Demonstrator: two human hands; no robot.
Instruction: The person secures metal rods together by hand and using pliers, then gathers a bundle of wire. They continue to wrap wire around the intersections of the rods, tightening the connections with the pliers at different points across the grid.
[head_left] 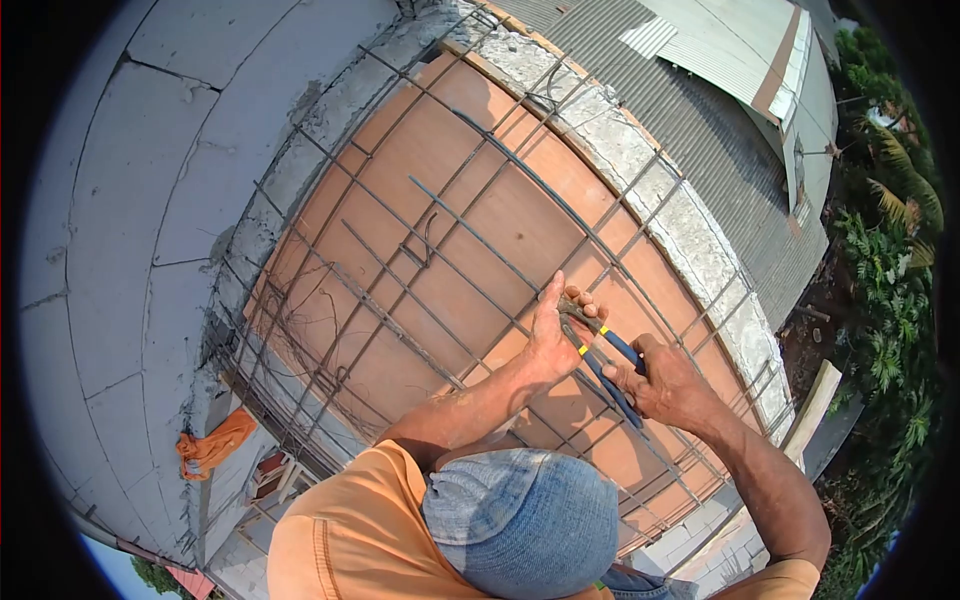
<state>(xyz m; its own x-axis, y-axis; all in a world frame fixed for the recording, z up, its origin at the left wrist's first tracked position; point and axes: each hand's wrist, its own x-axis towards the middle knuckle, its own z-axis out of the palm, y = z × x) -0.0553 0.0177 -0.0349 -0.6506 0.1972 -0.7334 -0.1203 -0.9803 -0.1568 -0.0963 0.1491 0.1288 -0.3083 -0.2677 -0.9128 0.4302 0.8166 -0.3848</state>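
Observation:
My right hand (665, 385) grips a pair of pincers (622, 347) with dark blue handles and yellow bands, the handles spread a little apart. Around the head of the pincers, my left hand (553, 335) has its thumb pointing up and its fingers curled; what lies within those fingers is hidden. Both hands are over a grid of steel rebar (470, 225), close to crossing bars. Beneath the grid lies a reddish-brown plywood panel (500, 190). A bent piece of rebar (424, 240) rests on the bars left of my hands.
A rough concrete edge (660, 195) borders the panel on the right. Pale block wall (130, 180) stands at left, with an orange cloth (215, 443) below. Loose thin wire (310, 330) tangles at the grid's left. Corrugated roofing (640, 100) and foliage (880, 290) lie beyond.

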